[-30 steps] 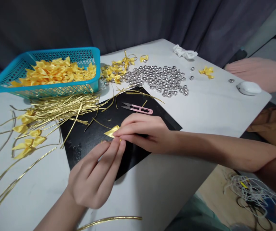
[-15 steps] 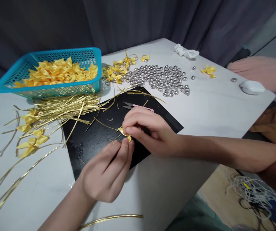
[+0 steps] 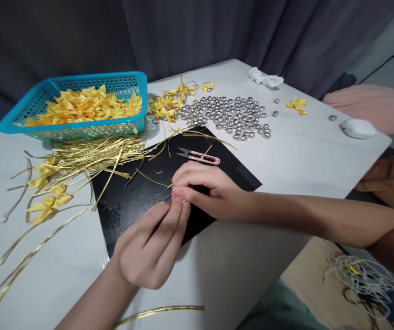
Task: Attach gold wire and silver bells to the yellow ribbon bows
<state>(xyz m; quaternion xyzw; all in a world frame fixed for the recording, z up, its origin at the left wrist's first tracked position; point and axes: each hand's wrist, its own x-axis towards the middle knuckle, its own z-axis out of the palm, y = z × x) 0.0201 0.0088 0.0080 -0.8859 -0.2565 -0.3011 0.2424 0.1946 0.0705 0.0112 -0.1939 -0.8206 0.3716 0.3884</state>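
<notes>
Over the black mat (image 3: 121, 215), my left hand (image 3: 155, 243) and my right hand (image 3: 207, 188) meet at the fingertips. Both pinch a small yellow ribbon bow (image 3: 183, 200), nearly all of it covered by the fingers. Thin gold cord ends stick out on the left of the pinch. Just beyond my right hand lie pink-handled thread snips (image 3: 200, 156) on the mat. A heap of gold cords (image 3: 97, 153) spreads across the mat's upper left edge.
A blue basket (image 3: 141, 103) full of yellow ribbon bows stands at the back left. Many silver heart-shaped beads (image 3: 231, 114) lie behind the mat, with finished-looking bows (image 3: 167, 103) beside them. Farther right are a white tissue (image 3: 265, 79) and a white computer mouse (image 3: 358, 128).
My fingers have closed in around the yellow bow, so less of it shows. My right hand has shifted slightly left and down, uncovering the snips' pink handle.
</notes>
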